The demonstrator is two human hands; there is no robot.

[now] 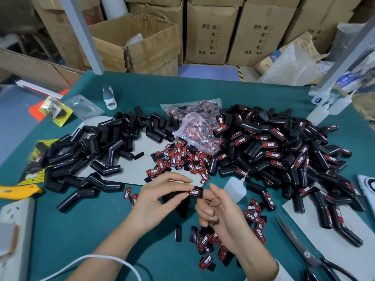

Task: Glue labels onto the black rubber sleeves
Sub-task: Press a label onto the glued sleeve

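Nearest me, at six o'clock on the green table (85, 230), a scatter of loose red-and-black labels (205, 243) lies just under the person's wrists. Above that, dead centre, the left hand (156, 196) grips a black rubber sleeve (174, 196), fingers curled round its body, with a label (195, 192) sitting on the sleeve's end towards three o'clock. The right hand (218, 207) meets that end; one finger appears to be pushed into the sleeve's mouth as a backing, the rest loosely curled, though I cannot tell whether it truly clamps anything.

My judgement: the sleeve is light, soft and springy, so it wants support from inside while the label is pressed down, and holding it by the bend, clear of the glued patch, looks wisest. The label is thin and flexible; wet glue could let it slide.

Just beside the right hand, at two o'clock, stands a small squeeze glue bottle (235, 189). At four o'clock, scissors (304, 250) lie near the edge. Farther out, bare sleeves (105, 147) pile at ten o'clock, labelled sleeves (284, 155) heap at two o'clock, and a plastic bag of labels (198, 130) sits between them at twelve. Cardboard boxes (211, 33) line the wall beyond.
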